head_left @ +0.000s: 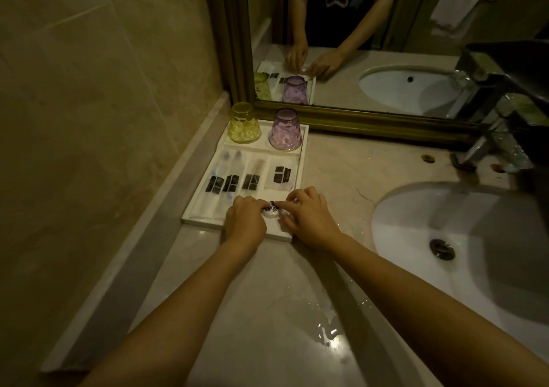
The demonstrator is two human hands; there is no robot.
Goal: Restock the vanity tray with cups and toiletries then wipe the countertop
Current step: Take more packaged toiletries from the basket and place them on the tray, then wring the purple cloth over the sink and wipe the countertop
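Observation:
A white vanity tray (302, 161) lies on the marble countertop (261, 312) in the corner by the mirror. At its far end a yellow cup (244, 127) and a purple cup (285, 134) stand upside down. Several wrapped toiletry packets (231, 178) with black labels fill its long compartments, and a flat sachet (281, 175) lies to their right. My left hand (245, 221) and my right hand (309, 217) meet over the tray's near right compartment. Both pinch one small white packet (271, 210) with a dark label. The hands hide most of it.
A white oval sink (463, 238) with a metal drain is set in the counter at right. A chrome tap (487, 146) stands behind it. Water is pooled on the countertop near the front edge (323, 327). A tiled wall (89, 119) runs along the left, the framed mirror (356, 119) behind.

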